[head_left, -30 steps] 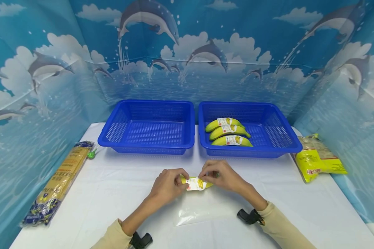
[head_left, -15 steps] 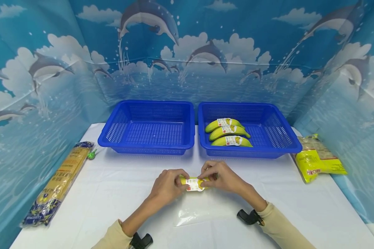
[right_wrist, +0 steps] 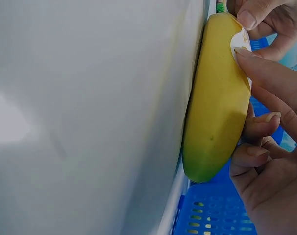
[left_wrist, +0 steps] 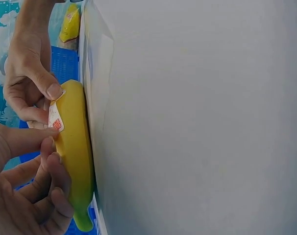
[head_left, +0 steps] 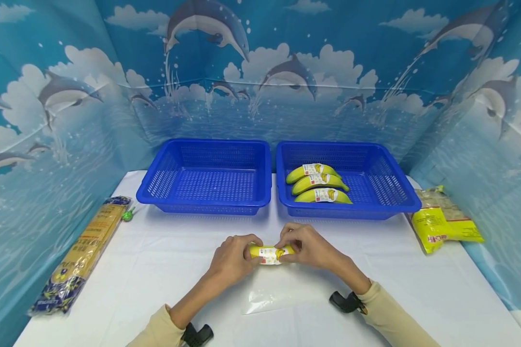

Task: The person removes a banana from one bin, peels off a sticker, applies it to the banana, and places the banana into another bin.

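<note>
A yellow banana with a green end lies crosswise between my hands in the head view. A white label printed with bananas and a red square wraps over its middle. My left hand holds the banana's left part, its thumb at the label's left end. On the other side my right hand grips the right part, with its thumb on the label's right end, as the right wrist view shows. Curled fingers hide both banana ends in the head view. Just below lies a clear plastic sheet or bag.
Two blue baskets stand side by side behind my hands. Three labelled bananas lie in the right basket. Left are a spaghetti packet and a small green item; right, a yellow food bag.
My right thumb and fingers have pressed the label's right end down, and the label now lies closer round the banana. The banana has turned slightly; the left hand has hardly moved.
</note>
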Demonstrator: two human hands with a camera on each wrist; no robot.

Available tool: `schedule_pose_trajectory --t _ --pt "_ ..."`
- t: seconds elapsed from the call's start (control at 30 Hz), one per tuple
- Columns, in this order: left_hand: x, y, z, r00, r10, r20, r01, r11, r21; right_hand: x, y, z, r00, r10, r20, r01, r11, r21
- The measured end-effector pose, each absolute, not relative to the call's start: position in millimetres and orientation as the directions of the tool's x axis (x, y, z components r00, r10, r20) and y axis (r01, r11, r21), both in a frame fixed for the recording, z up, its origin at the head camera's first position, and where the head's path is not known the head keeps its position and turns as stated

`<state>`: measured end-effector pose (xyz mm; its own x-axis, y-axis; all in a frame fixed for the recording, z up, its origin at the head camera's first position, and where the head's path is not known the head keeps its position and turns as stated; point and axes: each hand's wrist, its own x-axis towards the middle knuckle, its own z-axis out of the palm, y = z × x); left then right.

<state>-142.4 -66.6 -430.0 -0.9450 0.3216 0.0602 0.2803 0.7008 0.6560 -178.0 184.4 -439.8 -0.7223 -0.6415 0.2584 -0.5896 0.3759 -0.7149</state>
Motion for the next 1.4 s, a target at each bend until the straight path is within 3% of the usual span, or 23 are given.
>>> schedule_pose_trajectory --t 0.5,0.83,1.4 --pt "-145.0 -69.1 -426.4 -0.944 0.33 0.006 0.256 0.72 0.645 -183.0 188.0 -437.5 -0.709 -0.672 0.213 -0.599 0.415 -0.685" --pt "-143.9 -72.3 -427.9 -0.942 0.336 0.004 0.264 0.733 0.627 -184.6 197.0 -431.2 -0.698 -0.693 0.178 -0.567 0.383 -0.729" --pt "-144.0 -72.7 -427.4 -0.934 0.357 -0.015 0.258 0.703 0.662 -189.7 203.7 -437.3 -0.652 -0.733 0.193 -0.66 0.423 -0.621"
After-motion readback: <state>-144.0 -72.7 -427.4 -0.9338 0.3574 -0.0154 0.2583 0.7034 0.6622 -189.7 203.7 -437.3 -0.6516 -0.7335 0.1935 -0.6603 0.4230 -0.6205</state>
